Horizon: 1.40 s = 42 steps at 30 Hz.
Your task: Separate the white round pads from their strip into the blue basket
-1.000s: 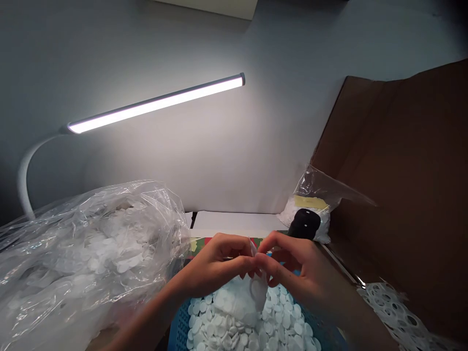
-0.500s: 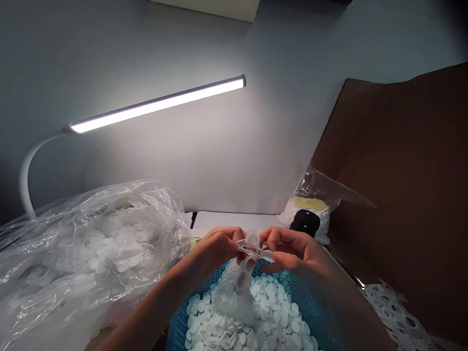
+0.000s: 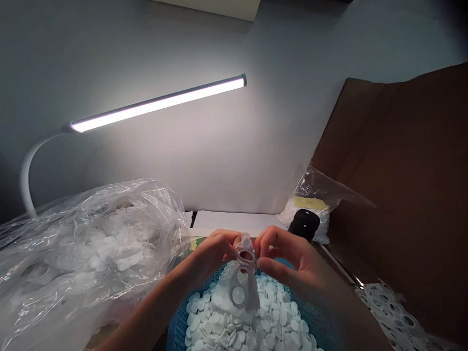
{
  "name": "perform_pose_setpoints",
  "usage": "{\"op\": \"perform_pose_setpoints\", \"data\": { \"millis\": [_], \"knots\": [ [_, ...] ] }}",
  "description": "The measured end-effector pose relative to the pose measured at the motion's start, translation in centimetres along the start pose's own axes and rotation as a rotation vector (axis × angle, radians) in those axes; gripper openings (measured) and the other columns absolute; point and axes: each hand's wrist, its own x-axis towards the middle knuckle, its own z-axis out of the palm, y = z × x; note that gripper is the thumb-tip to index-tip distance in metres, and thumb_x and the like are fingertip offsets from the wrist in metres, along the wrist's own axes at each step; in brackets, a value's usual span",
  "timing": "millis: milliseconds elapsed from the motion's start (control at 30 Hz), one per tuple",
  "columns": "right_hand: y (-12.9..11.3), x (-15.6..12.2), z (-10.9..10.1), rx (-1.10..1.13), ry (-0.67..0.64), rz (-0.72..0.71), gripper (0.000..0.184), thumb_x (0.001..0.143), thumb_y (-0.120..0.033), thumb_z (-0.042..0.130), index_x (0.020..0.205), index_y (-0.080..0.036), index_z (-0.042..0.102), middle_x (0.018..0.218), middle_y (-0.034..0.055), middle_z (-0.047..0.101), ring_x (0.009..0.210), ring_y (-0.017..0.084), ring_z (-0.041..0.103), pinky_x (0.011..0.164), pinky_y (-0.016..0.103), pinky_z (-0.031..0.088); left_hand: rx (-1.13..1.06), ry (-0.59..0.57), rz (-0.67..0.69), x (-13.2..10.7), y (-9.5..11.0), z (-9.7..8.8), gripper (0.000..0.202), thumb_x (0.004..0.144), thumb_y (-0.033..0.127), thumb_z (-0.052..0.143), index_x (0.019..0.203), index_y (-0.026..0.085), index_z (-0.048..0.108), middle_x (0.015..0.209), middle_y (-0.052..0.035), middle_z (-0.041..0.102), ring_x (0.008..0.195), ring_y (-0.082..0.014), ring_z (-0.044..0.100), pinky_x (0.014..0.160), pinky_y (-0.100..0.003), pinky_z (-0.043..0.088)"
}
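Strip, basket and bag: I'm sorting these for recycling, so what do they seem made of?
The strip looks like thin white foam or soft plastic: matte, and curving as it hangs, though the look leaves it open. The basket seems moulded blue plastic, with a regular open grid. The bag looks like thin clear polythene, glossy and crinkled.

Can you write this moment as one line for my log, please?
Left hand: pinches white holey strip | Right hand: close beside strip | Below: blue basket of white discs
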Motion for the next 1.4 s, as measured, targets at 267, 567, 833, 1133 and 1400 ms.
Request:
{"op": "perform_pose_setpoints", "data": {
  "millis": [267,567,833,1133,1400],
  "knots": [
    [-0.5,-0.1,0.7,-0.186,0.045,0.063,0.029,0.086,-0.044,0.057,0.075,-0.017,0.056,0.075,0.0017,0.063,0.07,0.015,0.058,0.064,0.025,0.046,0.247,0.004,-0.065,-0.3,0.5,0.9,0.016,0.068,0.017,0.045,0.057,0.012,0.055,0.056,-0.0008,0.048,0.055,-0.0103,0.038,0.051,-0.021,0.03],
    [0.5,-0.5,0.8,-0.197,-0.024,-0.013,0.022,0.091,-0.035,0.051,0.078,-0.019,0.059,0.076,-0.0006,0.062,0.064,0.011,0.054,0.053,0.02,0.043,0.342,-0.005,-0.019,-0.4,0.0,0.8,0.031,0.084,0.022,0.046,0.058,0.013,0.06,0.056,-0.0005,0.054,0.057,-0.0105,0.051,0.056,-0.02,0.041],
    [1.1,-0.3,0.2,0.128,-0.156,0.003,0.021,0.091,-0.035,0.051,0.087,-0.016,0.059,0.083,0.0045,0.065,0.08,0.016,0.063,0.07,0.029,0.053,0.458,-0.039,-0.012,-0.9,0.3,0.9,0.03,0.089,0.027,0.046,0.069,0.013,0.064,0.062,-0.0009,0.056,0.055,-0.009,0.051,0.053,-0.019,0.039],
    [1.2,-0.4,-0.1,0.363,-0.09,0.005,0.015,0.076,-0.015,0.058,0.063,-0.015,0.05,0.095,0.0036,0.054,0.086,0.015,0.056,0.075,0.028,0.052,0.218,0.018,0.042,-0.6,0.3,0.1,0.029,0.081,0.029,0.047,0.061,0.014,0.063,0.061,-0.0026,0.054,0.061,-0.0132,0.049,0.058,-0.024,0.038],
    [1.5,-0.1,-1.3,0.497,-0.285,-0.077,0.018,0.07,-0.013,0.057,0.054,-0.014,0.049,0.107,0.0071,0.055,0.099,0.023,0.058,0.091,0.04,0.047,-0.127,0.16,-0.007,-0.1,0.6,0.3,0.026,0.068,0.032,0.056,0.052,0.012,0.056,0.053,0.0001,0.049,0.048,-0.0088,0.043,0.046,-0.019,0.035]
  ]
}}
